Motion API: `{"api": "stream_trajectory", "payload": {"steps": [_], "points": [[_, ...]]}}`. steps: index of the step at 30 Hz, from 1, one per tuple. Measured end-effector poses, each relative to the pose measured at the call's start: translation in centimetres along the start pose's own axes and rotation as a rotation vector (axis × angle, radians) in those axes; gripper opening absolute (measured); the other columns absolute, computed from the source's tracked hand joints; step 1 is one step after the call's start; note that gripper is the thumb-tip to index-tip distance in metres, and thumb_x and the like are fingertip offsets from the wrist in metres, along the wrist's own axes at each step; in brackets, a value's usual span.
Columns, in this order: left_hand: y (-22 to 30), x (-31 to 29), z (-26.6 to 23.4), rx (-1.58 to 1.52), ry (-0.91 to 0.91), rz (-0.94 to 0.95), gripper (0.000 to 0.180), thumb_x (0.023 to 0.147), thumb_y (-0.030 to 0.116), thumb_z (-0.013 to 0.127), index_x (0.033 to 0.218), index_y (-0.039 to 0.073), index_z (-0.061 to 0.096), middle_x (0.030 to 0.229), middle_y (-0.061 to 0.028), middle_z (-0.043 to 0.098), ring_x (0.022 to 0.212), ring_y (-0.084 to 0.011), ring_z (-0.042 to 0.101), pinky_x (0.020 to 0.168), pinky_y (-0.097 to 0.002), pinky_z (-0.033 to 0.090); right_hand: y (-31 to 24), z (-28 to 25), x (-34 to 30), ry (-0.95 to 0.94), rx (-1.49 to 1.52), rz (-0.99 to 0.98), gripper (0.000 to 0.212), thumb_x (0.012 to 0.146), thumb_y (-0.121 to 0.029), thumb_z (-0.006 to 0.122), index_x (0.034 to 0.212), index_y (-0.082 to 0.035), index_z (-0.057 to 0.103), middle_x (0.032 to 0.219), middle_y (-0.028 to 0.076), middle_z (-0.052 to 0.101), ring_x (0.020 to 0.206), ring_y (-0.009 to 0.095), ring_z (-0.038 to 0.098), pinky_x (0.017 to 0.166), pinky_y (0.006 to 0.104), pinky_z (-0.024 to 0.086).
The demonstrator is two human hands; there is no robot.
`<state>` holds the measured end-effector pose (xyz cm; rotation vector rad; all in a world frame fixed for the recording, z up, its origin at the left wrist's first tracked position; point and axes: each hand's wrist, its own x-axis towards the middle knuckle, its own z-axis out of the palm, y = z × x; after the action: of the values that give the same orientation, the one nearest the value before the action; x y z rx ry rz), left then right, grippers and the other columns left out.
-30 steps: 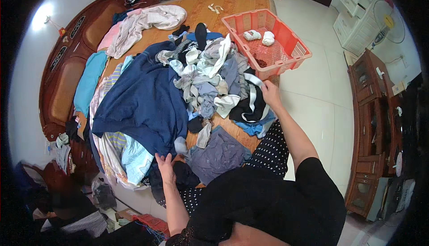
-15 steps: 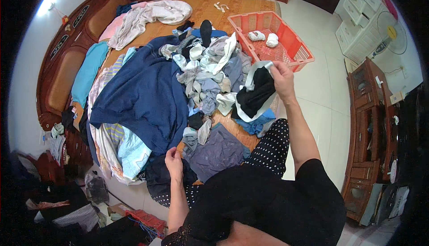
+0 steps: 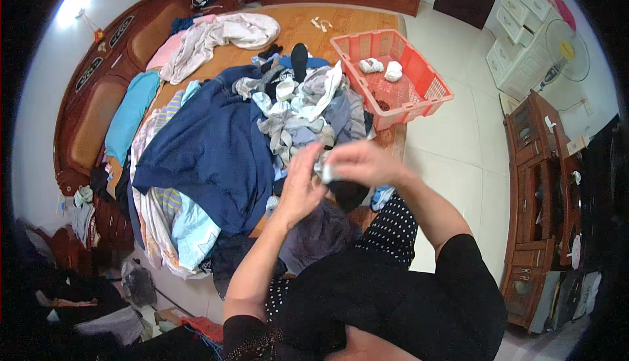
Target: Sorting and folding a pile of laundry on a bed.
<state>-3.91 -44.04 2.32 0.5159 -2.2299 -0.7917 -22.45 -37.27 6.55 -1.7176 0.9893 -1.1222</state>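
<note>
My left hand (image 3: pixel 303 187) is raised over the near side of the clothes heap, fingers stretched upward and slightly blurred. Facing it closely, my right hand (image 3: pixel 367 163) is curled and smeared by motion. A black garment with white edging (image 3: pixel 349 194) hangs from the right hand, and a bit of its white shows between both hands. Behind them lies a heap of small grey, white and lilac clothes (image 3: pixel 304 109). To the left spreads a large navy sweatshirt (image 3: pixel 209 145). A dark purple-grey garment (image 3: pixel 321 235) lies by my lap, partly behind the left forearm.
An orange-red plastic basket (image 3: pixel 411 102) with two white rolled bundles (image 3: pixel 392 71) stands at the bed's right edge. A pale blanket (image 3: pixel 223 33) and a turquoise pillow (image 3: pixel 132 109) lie near the headboard (image 3: pixel 92 109). A wooden cabinet (image 3: pixel 529 210) and a fan (image 3: pixel 565 50) stand at right.
My right hand has come left and nearer from beside the basket, bringing the black-and-white garment along. My left hand has risen from the navy sweatshirt's lower edge to meet it.
</note>
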Motion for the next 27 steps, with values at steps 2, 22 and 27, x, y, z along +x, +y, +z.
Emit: {"api": "stream_trajectory", "payload": {"steps": [2,22,27], "points": [[-1.0,-0.2,0.0,-0.013,-0.102,0.103,0.041,0.066,0.004,0.065,0.107,0.003,0.058,0.11,-0.0176,0.056,0.11,-0.0375,0.048,0.096,-0.0404,0.036,-1.0,2.4,0.3,-0.165,-0.074,-0.026,0.012,0.084,-0.012,0.059,0.092,-0.003,0.06,0.08,0.003,0.061,0.076,0.009,0.056,0.066,0.026,0.045],[-3.6,0.4,-22.5,0.11,0.409,-0.638,0.031,0.066,-0.005,0.044,0.092,-0.005,0.063,0.078,-0.0081,0.062,0.068,-0.0179,0.057,0.063,-0.0286,0.045,3.8,-10.2,5.2,0.451,-0.964,0.374,0.023,0.067,-0.007,0.049,0.081,0.0,0.066,0.081,0.024,0.063,0.079,0.039,0.062,0.074,0.0463,0.048],[-3.1,2.2,-24.2,-0.238,0.295,-0.728,0.037,0.066,-0.007,0.038,0.096,-0.006,0.059,0.086,-0.0116,0.061,0.073,-0.0183,0.057,0.066,-0.0275,0.046,2.5,-11.9,8.7,0.413,-0.487,0.565,0.033,0.068,-0.004,0.042,0.087,-0.001,0.068,0.072,0.02,0.063,0.068,0.031,0.063,0.066,0.0401,0.049]]}}
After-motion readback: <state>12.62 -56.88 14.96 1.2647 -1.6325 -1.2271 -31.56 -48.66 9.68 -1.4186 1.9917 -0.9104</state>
